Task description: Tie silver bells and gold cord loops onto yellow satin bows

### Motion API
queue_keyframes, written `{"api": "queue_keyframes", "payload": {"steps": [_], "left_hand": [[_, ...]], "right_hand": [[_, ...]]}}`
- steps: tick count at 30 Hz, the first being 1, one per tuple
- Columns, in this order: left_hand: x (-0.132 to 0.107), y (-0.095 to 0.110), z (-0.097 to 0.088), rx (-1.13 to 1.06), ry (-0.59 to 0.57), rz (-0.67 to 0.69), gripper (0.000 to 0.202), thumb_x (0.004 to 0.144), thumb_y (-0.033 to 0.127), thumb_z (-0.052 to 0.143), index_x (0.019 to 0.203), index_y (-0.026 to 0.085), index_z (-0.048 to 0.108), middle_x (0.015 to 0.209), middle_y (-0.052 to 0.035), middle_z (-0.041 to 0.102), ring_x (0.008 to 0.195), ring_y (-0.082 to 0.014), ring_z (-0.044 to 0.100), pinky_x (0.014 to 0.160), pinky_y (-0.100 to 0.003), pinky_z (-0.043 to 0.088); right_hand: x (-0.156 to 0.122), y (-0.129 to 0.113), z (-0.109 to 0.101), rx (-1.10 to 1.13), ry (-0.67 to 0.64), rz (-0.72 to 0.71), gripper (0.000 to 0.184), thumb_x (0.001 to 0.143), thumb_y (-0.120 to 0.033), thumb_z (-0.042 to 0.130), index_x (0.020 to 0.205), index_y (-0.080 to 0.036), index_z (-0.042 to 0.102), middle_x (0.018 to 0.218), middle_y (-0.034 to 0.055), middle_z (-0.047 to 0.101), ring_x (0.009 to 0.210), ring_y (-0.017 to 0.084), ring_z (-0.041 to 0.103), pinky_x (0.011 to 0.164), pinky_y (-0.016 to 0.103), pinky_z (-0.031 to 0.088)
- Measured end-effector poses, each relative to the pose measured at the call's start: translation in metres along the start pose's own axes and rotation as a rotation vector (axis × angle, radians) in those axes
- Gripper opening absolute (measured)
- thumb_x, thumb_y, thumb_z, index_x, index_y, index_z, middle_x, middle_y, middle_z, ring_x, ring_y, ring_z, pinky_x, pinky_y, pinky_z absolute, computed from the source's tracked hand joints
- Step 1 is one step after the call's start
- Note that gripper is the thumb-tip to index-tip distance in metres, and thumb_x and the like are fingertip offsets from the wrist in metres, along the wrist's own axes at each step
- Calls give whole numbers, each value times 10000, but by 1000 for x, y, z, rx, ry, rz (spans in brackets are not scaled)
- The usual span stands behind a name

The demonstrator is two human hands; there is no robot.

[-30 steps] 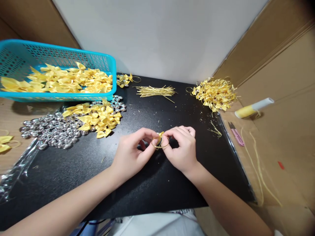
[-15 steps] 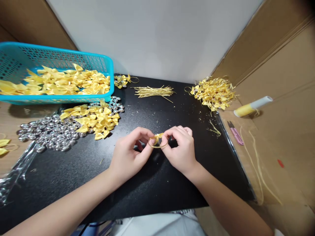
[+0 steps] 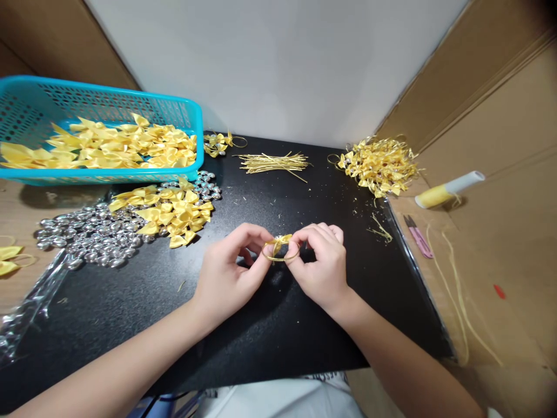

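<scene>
Over the middle of the black table [image 3: 261,337], my left hand [image 3: 232,273] and my right hand [image 3: 319,264] face each other, both closed in a pinch. Between them is a yellow ribbon bow [image 3: 281,241], partly hidden by fingers. A loop of gold cord [image 3: 281,259] hangs from it towards me, running past both thumbs. Left fingertips grip the bow's left side; right thumb and forefinger hold its right side. Beyond my hands lies a bundle of short gold cords [image 3: 274,163]. Loose yellow bows [image 3: 183,215] and silver beads [image 3: 102,238] are nearest my left hand.
A blue basket [image 3: 130,174] of yellow bows stands at the left. A heap of looped bows [image 3: 378,165] lies back right, near pink-handled snips [image 3: 418,237] and a tube wound with yellow thread [image 3: 448,190]. A white wall [image 3: 278,69] closes the back; cardboard [image 3: 500,145] rises at right.
The bow between my fingertips shows slightly more of its yellow ribbon. Both hands keep their pinch in nearly the same place, and the view has shifted a little.
</scene>
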State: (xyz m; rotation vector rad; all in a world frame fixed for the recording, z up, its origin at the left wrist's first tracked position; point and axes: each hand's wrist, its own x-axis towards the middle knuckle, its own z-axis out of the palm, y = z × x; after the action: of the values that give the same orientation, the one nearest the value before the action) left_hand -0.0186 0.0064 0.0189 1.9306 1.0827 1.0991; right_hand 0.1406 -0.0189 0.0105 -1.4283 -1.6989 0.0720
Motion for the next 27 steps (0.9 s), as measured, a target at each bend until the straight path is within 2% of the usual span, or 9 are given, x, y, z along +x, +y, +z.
{"api": "queue_keyframes", "payload": {"steps": [5, 14, 20, 27], "left_hand": [[1, -1, 1, -9, 4, -15, 41, 834, 170, 641, 862, 171, 611, 709, 34, 657, 592, -61, 607, 547, -126, 488], [1, -4, 2, -85, -11, -55, 59, 811, 201, 682, 848, 171, 647, 740, 16, 678, 591, -76, 607, 515, -146, 483], [0, -6, 2, -206, -48, -173, 120, 817, 281, 702, 841, 171, 659, 722, -6, 697, 606, -110, 629, 525, -185, 486], [0, -5, 3, -228, -79, -164, 124, 824, 274, 691, 862, 180, 620, 751, -8, 683, 630, -114, 634, 544, -187, 488]], "right_hand": [[0, 1, -1, 21, -14, 1, 196, 854, -214, 604, 668, -200, 545, 654, -37, 648, 631, 121, 543, 734, 326, 332], [-2, 1, -2, 10, 11, -88, 119, 839, -179, 602, 724, -205, 586, 671, -34, 667, 660, 128, 580, 787, 348, 341], [-3, 1, -4, 34, -8, -34, 32, 793, -184, 639, 771, -202, 624, 693, -27, 675, 665, 136, 588, 764, 343, 350], [-1, -1, -6, 43, -37, -7, 67, 805, -154, 616, 763, -204, 628, 699, -24, 688, 674, 142, 598, 766, 347, 358]]}}
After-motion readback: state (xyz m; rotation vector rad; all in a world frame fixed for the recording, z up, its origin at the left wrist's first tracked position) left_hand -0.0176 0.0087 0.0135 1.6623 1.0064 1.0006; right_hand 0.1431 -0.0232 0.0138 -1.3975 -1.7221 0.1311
